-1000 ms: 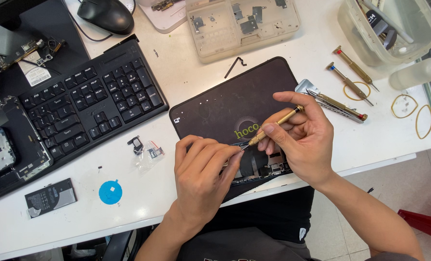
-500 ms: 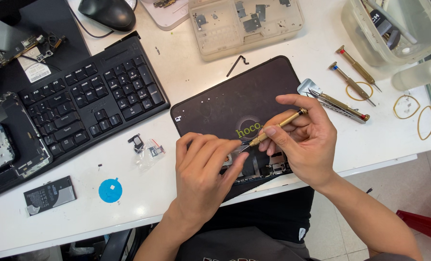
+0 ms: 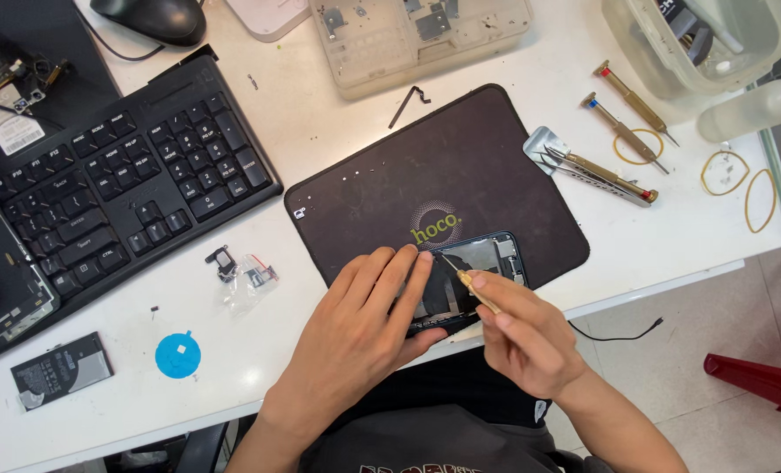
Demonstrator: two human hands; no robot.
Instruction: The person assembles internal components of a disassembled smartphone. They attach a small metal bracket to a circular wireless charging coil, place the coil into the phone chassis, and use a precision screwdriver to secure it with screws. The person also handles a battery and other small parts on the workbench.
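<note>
An opened phone (image 3: 487,263) lies at the near edge of a black work mat (image 3: 434,184) on the white table. My left hand (image 3: 364,333) lies flat over the phone's left part and presses it down. My right hand (image 3: 526,333) holds a small brass-handled screwdriver (image 3: 473,287), with its tip on the phone's inside next to my left fingertips. Much of the phone is hidden under my left hand.
A black keyboard (image 3: 119,184) is at the left, with a mouse (image 3: 149,17) behind it. Three more screwdrivers and tweezers (image 3: 614,131) lie right of the mat, with rubber bands (image 3: 741,180). A phone battery (image 3: 57,372), a blue round sticker (image 3: 178,355), small parts (image 3: 241,271) and clear trays (image 3: 417,35) surround them.
My right hand has drawn back toward me and turned the screwdriver so it points away, tip on the phone. My left hand stays on the phone.
</note>
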